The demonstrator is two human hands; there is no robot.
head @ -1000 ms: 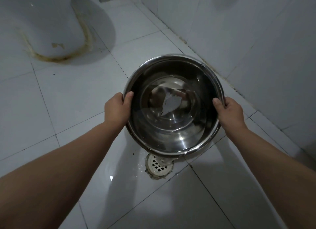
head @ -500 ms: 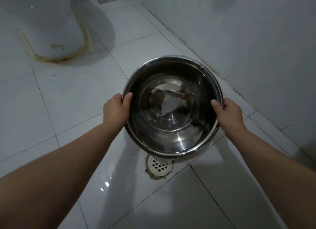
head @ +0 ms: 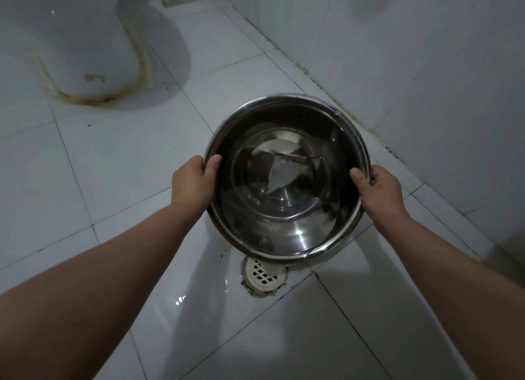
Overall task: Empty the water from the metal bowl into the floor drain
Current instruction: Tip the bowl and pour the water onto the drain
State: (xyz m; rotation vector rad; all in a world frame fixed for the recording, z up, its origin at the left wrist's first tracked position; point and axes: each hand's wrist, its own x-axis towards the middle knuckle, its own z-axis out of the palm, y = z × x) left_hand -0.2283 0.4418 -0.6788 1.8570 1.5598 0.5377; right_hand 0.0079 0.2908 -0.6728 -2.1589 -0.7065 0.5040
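Observation:
A round metal bowl (head: 287, 218) with clear water in it hangs level above the white tiled floor. My left hand (head: 193, 181) grips its left rim, thumb inside. On the opposite rim my right hand (head: 380, 189) holds on the same way. The round white floor drain (head: 262, 276) lies on the floor just below the bowl's near edge; the bowl hides its far part. No water is leaving the bowl.
A white toilet base (head: 76, 47) with a stained seal stands at the upper left. A white tiled wall (head: 426, 67) runs along the right, close to the bowl. The floor (head: 199, 303) near the drain is wet and shiny.
The bowl and both hands have stayed almost in place, shifting only slightly; the reflection on the water has moved a little.

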